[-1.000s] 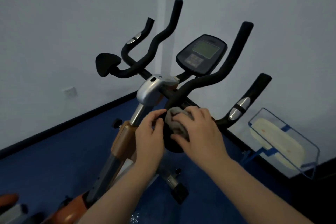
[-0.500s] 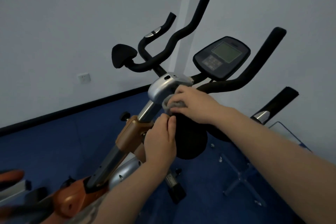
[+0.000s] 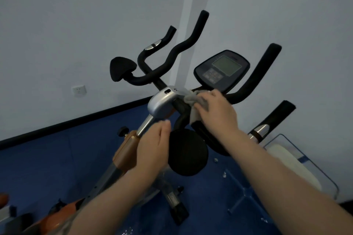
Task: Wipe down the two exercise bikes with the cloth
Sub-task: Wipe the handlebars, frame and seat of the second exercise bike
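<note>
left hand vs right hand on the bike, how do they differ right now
The right hand grips the grey cloth and presses it on the black handlebar near the console; the left hand holds no cloth. The left hand sits lower, by the silver stem, its fingers fairly straight; the right hand's fingers curl round the cloth. Both are bare and reach in from below.

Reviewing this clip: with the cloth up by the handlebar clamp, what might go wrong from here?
1. The right hand works the grey cloth right below the console; a wider stroke may press its buttons.
2. The cloth is bunched small, so it may skip much of the black handlebar.
3. The left hand sits by the silver post with no visible grip on it, so the bike may not be steadied.
</note>
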Demonstrator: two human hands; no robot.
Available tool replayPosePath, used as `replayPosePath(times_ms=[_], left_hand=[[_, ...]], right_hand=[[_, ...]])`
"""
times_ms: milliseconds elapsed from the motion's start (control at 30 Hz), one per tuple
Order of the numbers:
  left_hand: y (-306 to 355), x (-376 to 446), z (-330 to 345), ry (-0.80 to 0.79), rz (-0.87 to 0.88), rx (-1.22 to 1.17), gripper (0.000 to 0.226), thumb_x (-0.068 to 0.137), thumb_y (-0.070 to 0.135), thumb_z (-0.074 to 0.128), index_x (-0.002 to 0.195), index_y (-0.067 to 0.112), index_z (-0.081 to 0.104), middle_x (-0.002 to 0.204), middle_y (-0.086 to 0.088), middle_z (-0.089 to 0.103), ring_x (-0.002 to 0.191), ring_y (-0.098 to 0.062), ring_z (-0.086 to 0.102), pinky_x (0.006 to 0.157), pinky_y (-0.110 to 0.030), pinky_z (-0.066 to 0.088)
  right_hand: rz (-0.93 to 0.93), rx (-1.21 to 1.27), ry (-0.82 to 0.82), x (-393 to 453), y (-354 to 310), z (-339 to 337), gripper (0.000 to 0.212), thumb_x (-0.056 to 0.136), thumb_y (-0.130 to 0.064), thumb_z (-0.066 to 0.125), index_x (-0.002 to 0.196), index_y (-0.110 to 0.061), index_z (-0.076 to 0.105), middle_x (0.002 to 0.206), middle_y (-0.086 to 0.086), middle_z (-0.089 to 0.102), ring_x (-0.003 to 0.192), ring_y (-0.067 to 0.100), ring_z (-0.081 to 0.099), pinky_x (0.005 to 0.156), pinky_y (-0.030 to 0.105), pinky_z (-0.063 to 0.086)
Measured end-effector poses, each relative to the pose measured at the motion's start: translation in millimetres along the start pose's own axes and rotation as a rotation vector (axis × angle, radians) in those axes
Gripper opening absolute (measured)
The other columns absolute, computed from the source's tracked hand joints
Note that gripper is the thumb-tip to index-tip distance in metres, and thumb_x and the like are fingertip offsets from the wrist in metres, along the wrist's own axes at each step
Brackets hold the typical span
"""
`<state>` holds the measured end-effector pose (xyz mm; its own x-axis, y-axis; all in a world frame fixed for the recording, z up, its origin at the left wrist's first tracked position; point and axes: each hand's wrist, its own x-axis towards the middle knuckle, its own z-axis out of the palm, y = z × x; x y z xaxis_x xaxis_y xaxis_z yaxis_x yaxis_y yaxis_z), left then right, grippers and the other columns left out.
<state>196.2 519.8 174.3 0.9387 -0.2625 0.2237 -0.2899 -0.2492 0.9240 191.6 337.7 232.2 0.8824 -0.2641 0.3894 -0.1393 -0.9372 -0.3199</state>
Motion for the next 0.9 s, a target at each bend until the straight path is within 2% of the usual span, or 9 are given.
replayPosePath(times_ms=[100, 200, 300, 400, 467, 600, 667, 767, 900], left_hand=[[14.4, 38.6, -6.8, 0.008, 0.011, -0.032, 0.028, 0.1, 0.031, 0.046, 0.078, 0.021, 0.059, 0.076, -0.002, 0.062, 0.071, -0.015, 0.058, 0.068, -0.043, 0.05], [27.8, 73.7, -3.7, -0.092, 0.016, -0.018, 0.018, 0.096, 0.029, 0.052, 0.085, 0.02, 0.062, 0.082, -0.004, 0.064, 0.079, -0.024, 0.062, 0.075, -0.051, 0.054], [36.7, 91.7, 17.2, -0.178, 0.014, 0.004, 0.012, 0.094, 0.018, 0.053, 0.09, 0.02, 0.064, 0.085, 0.001, 0.066, 0.085, -0.019, 0.064, 0.079, -0.039, 0.054], [40.0, 100.7, 37.0, -0.239, 0.009, -0.005, 0.011, 0.093, 0.012, 0.051, 0.089, 0.018, 0.059, 0.083, 0.003, 0.065, 0.082, -0.013, 0.063, 0.073, -0.032, 0.05], [38.8, 107.5, 43.4, -0.259, -0.009, -0.025, 0.01, 0.094, 0.014, 0.05, 0.088, 0.019, 0.057, 0.083, 0.003, 0.064, 0.08, -0.011, 0.061, 0.07, -0.03, 0.048], [32.7, 115.0, 57.7, -0.304, 0.053, -0.014, 0.014, 0.095, 0.018, 0.051, 0.09, 0.028, 0.058, 0.086, 0.011, 0.063, 0.078, -0.001, 0.058, 0.063, -0.021, 0.041], [29.7, 114.5, 65.6, -0.32, 0.111, -0.014, 0.014, 0.094, 0.017, 0.05, 0.09, 0.026, 0.059, 0.088, 0.01, 0.062, 0.079, -0.002, 0.058, 0.064, -0.021, 0.041], [26.7, 114.6, 69.1, -0.308, 0.201, 0.023, 0.012, 0.094, 0.017, 0.05, 0.09, 0.024, 0.058, 0.088, 0.012, 0.056, 0.079, -0.001, 0.053, 0.064, -0.018, 0.038], [26.4, 110.9, 65.2, -0.266, 0.28, 0.078, 0.011, 0.097, 0.017, 0.049, 0.094, 0.023, 0.058, 0.09, 0.01, 0.053, 0.082, -0.004, 0.051, 0.072, -0.024, 0.043]], right_hand=[[-0.096, 0.109, -0.076, -24.0, -12.9, 17.7, 0.028, 0.089, -0.041, 0.062, 0.116, -0.034, 0.061, 0.102, -0.01, 0.045, 0.086, 0.009, 0.049, 0.064, 0.023, 0.039], [0.116, 0.061, 0.078, -4.8, 9.4, -3.7, 0.025, 0.09, -0.039, 0.061, 0.114, -0.034, 0.062, 0.097, -0.012, 0.042, 0.084, 0.01, 0.049, 0.057, 0.018, 0.028], [0.356, 0.071, 0.262, -2.4, 12.0, -6.0, 0.024, 0.092, -0.037, 0.058, 0.116, -0.03, 0.061, 0.098, -0.011, 0.04, 0.082, 0.01, 0.048, 0.056, 0.017, 0.027], [0.213, 0.139, 0.107, -14.2, -10.4, 12.0, 0.029, 0.092, -0.039, 0.058, 0.12, -0.032, 0.059, 0.1, -0.011, 0.043, 0.081, 0.008, 0.048, 0.058, 0.02, 0.033], [0.208, 0.053, 0.092, -5.7, 0.6, 0.3, 0.028, 0.092, -0.041, 0.058, 0.119, -0.033, 0.06, 0.1, -0.01, 0.046, 0.081, 0.008, 0.048, 0.058, 0.022, 0.033], [0.489, -0.088, 0.36, 7.9, 31.1, -21.7, 0.029, 0.095, -0.038, 0.054, 0.121, -0.027, 0.06, 0.103, -0.005, 0.047, 0.079, 0.012, 0.047, 0.059, 0.025, 0.034], [0.451, -0.069, 0.358, 2.8, 19.0, -7.7, 0.029, 0.094, -0.039, 0.054, 0.12, -0.028, 0.059, 0.101, -0.007, 0.044, 0.077, 0.01, 0.046, 0.055, 0.022, 0.031], [0.311, -0.083, 0.225, -0.1, 18.3, -4.5, 0.029, 0.094, -0.043, 0.053, 0.12, -0.032, 0.059, 0.1, -0.008, 0.046, 0.079, 0.008, 0.047, 0.055, 0.017, 0.03], [0.489, -0.26, 0.304, 14.2, 36.1, -32.0, 0.029, 0.096, -0.041, 0.052, 0.12, -0.026, 0.06, 0.101, -0.005, 0.045, 0.09, 0.013, 0.048, 0.061, 0.025, 0.036]])
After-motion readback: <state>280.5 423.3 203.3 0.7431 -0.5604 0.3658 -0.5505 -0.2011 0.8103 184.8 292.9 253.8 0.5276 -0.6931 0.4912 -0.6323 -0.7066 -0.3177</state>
